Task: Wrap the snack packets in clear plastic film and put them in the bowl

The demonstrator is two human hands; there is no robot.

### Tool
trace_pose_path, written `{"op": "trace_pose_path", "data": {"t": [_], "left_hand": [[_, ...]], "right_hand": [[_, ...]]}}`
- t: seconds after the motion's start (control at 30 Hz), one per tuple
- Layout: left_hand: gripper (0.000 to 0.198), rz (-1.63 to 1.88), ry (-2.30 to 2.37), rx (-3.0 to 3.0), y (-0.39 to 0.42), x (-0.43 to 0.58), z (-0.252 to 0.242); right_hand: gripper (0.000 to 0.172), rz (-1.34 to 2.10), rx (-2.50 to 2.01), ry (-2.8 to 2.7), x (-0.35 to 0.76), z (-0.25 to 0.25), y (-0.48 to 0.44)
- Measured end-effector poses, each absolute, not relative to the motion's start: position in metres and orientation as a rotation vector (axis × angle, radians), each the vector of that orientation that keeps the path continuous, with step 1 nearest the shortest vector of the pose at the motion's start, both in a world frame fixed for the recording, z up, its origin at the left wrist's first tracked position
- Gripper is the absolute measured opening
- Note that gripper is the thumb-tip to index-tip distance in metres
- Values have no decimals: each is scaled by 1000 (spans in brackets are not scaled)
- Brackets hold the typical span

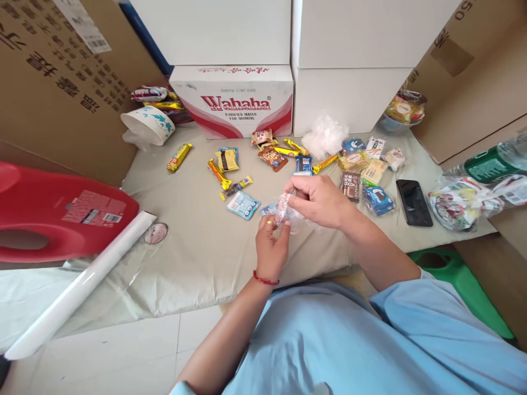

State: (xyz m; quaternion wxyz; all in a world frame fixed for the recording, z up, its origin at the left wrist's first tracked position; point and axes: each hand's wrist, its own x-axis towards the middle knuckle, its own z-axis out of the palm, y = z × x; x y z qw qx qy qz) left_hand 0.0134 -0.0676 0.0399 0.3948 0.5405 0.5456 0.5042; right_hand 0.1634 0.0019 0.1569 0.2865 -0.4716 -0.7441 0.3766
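My left hand [272, 247] and my right hand [319, 200] meet above a pale cloth [197, 252]. Both pinch a small clear plastic bag [286, 211] with something pinkish inside that I cannot make out. A red string circles my left wrist and a ring sits on a finger. Just beyond the hands lie a light blue snack packet [244, 204], a brown cocoa packet [350, 185] and a blue cookie packet [379, 200]. Several more wrapped snacks, yellow bars among them [219, 174], are scattered farther back.
A Wahaha water carton [234, 101] and white boxes stand at the back, large cardboard boxes at both sides. A black phone [414, 202] lies right. A red plastic stool [49, 219] and a white roll [82, 282] lie left, a paper bowl [148, 125] behind.
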Motion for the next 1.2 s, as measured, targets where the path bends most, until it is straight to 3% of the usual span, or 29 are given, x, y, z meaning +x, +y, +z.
{"op": "trace_pose_path", "data": {"t": [0.1,0.27,0.4,0.5,0.67,0.8,0.87,1.07,1.2], "left_hand": [[19,1314,1239,1221,-72,8,40],[59,1333,1093,1285,-80,20,49],[29,1419,1111,1258,-73,22,54],[27,1478,1077,1168,-70,9,60],[37,1319,1050,951,-71,-12,71],[41,1462,1232,717,-67,-20,64],[42,1513,1341,653,-65,-21,57],[38,1450,1366,804,-74,-17,43],[38,1433,1333,742,-78,-20,45]], "right_hand": [[16,1414,-1110,-1744,174,154,7],[31,1585,-1043,-1469,166,148,8],[29,1671,-985,-1482,158,148,3],[32,1668,-968,-1522,165,151,9],[34,1512,-918,-1649,189,159,29],[35,1108,-999,-1570,200,159,17],[26,957,-1069,-1513,198,150,1],[39,808,-1187,-1882,162,97,-34],[20,687,-1155,-1870,150,86,-31]]}}
